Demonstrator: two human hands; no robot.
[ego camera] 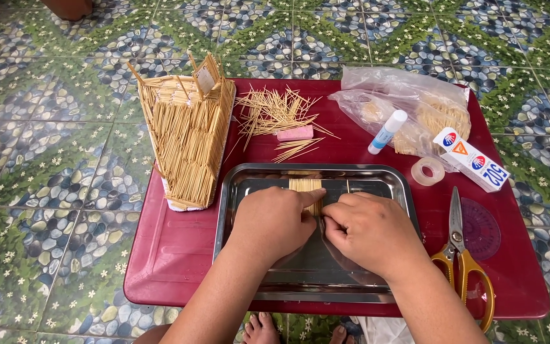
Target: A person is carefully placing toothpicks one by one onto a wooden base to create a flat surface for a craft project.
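Observation:
My left hand (272, 220) and my right hand (367, 229) rest side by side inside a shiny metal tray (237, 185) on a dark red table (173, 248). Between them lies a small flat row of toothpicks (305, 186); my left forefinger presses on it and my right fingertips pinch at its lower edge. A tall toothpick model house (189, 137) stands left of the tray. Loose toothpicks (275, 111) lie in a heap behind the tray with a pink eraser (295, 133).
At the right are a plastic bag of toothpicks (408, 105), a glue stick (387, 131), a roll of clear tape (428, 171), a small white box (472, 159), yellow-handled scissors (459, 248) and a dark protractor (482, 229). Patterned tile floor surrounds the table.

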